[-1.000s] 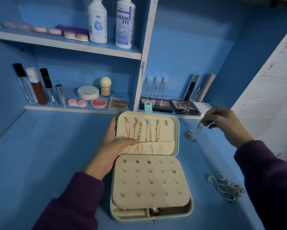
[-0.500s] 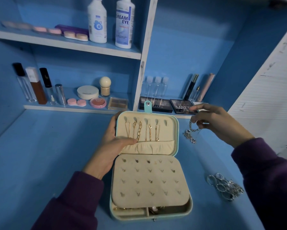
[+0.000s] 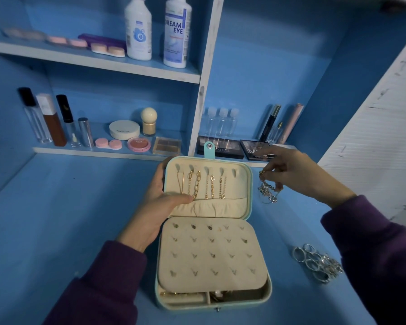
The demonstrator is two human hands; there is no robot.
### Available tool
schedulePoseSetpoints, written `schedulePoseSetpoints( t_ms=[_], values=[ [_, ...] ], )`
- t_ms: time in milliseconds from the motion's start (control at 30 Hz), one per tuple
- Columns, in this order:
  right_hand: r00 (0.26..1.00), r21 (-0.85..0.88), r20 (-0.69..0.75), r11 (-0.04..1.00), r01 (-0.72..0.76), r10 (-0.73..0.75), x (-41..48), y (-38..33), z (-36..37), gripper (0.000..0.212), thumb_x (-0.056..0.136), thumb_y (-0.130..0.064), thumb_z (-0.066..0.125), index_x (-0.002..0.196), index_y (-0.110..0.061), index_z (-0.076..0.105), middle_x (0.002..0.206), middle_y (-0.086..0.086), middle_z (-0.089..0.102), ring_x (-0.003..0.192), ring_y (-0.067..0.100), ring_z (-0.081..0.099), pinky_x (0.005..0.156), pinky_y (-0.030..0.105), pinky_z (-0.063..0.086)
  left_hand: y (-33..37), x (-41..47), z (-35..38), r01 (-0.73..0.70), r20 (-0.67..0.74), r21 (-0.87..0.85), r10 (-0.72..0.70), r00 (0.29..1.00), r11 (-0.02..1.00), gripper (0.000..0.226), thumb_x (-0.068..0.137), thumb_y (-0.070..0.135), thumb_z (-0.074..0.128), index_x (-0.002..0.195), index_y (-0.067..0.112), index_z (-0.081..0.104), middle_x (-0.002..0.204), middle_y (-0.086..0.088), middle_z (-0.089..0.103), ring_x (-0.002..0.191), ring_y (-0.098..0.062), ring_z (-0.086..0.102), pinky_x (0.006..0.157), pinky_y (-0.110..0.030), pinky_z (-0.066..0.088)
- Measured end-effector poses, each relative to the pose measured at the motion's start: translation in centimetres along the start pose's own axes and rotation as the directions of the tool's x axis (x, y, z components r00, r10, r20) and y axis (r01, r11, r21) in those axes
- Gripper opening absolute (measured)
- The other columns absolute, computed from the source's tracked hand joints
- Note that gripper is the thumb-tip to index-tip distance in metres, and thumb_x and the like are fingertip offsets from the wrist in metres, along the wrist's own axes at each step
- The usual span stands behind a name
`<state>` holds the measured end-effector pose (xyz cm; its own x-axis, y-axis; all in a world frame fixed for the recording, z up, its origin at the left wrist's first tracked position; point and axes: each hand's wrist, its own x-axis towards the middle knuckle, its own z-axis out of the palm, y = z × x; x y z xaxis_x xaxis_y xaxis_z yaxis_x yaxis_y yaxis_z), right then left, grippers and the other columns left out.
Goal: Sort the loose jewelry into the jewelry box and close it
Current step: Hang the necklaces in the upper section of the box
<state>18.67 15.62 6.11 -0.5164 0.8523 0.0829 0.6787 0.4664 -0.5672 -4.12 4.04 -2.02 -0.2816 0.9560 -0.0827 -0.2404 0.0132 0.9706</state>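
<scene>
Jewelry box (image 3: 269, 293) lies open on the blue desktop (image 3: 68, 219) in front of you, its lid (image 3: 238, 191) raised at twelve o'clock and its snap tab (image 3: 209, 150) standing above the top edge. Your left hand (image 3: 159, 207) grips the lid's nine-o'clock edge, fingers curled behind it and thumb (image 3: 179, 199) pressed across the cream lining, just beside the gold chains (image 3: 197, 184) that hang from the hooks inside.

At three o'clock of the lid, apart from the box, your right hand (image 3: 300, 174) pinches a silver chain (image 3: 267, 193) between thumb and fingertips. The bunched chain dangles below the hand, and whether its lowest loop touches the desktop cannot be told.

The cream earring panel (image 3: 211, 263) covers the base, with small earrings set in rows, and gold pieces show in the compartments along the base's six-o'clock edge. A heap of silver rings (image 3: 317, 261) lies on the desktop at four o'clock of the box, well apart from it and near your right sleeve (image 3: 373, 242).

Two eyeshadow palettes (image 3: 220, 150) sit on the low shelf (image 3: 63, 150) at one o'clock, one partly behind your right hand. Two white bottles (image 3: 138, 31) stand on the upper shelf (image 3: 56, 56) at twelve o'clock.
</scene>
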Motion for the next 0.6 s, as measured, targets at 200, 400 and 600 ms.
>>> schedulePoseSetpoints(
  t_ms=[200, 400, 600],
  values=[
    [1.0, 0.032, 0.008, 0.999, -0.005, 0.004, 0.1, -0.09, 0.33, 0.034, 0.084, -0.007, 0.066, 0.11, -0.027, 0.059, 0.063, -0.006, 0.065, 0.048, 0.0, 0.051, 0.062, 0.021, 0.043, -0.01, -0.02, -0.04, 0.004, -0.008, 0.004, -0.004, 1.0, 1.0, 0.076, 0.075, -0.02, 0.064, 0.126, 0.035, 0.05, 0.096, 0.011, 0.071, 0.086, -0.003, 0.068, 0.06, -0.025, 0.056],
    [0.997, 0.153, 0.041, 0.986, -0.068, 0.063, 0.08, -0.23, 0.35, 0.033, 0.085, -0.002, 0.064, 0.109, -0.024, 0.062, 0.056, -0.006, 0.06, 0.047, 0.003, 0.049, 0.058, 0.019, 0.041, 0.03, -0.07, 0.0, 0.0, -0.005, 0.008, 0.0, 1.0, 1.0, 0.075, 0.075, -0.02, 0.063, 0.125, 0.035, 0.05, 0.089, 0.014, 0.072, 0.082, -0.002, 0.069, 0.058, -0.025, 0.056],
    [0.992, 0.338, 0.076, 0.933, -0.125, 0.105, -0.16, -0.25, 0.39, 0.033, 0.085, 0.003, 0.06, 0.111, -0.019, 0.064, 0.061, 0.005, 0.06, 0.065, 0.02, 0.058, 0.079, 0.037, 0.051, 0.03, -0.06, -0.05, 0.004, -0.009, 0.018, -0.004, 1.0, 1.0, 0.076, 0.074, -0.02, 0.064, 0.125, 0.035, 0.05, 0.092, 0.013, 0.071, 0.084, -0.002, 0.068, 0.059, -0.025, 0.056]
  ],
)
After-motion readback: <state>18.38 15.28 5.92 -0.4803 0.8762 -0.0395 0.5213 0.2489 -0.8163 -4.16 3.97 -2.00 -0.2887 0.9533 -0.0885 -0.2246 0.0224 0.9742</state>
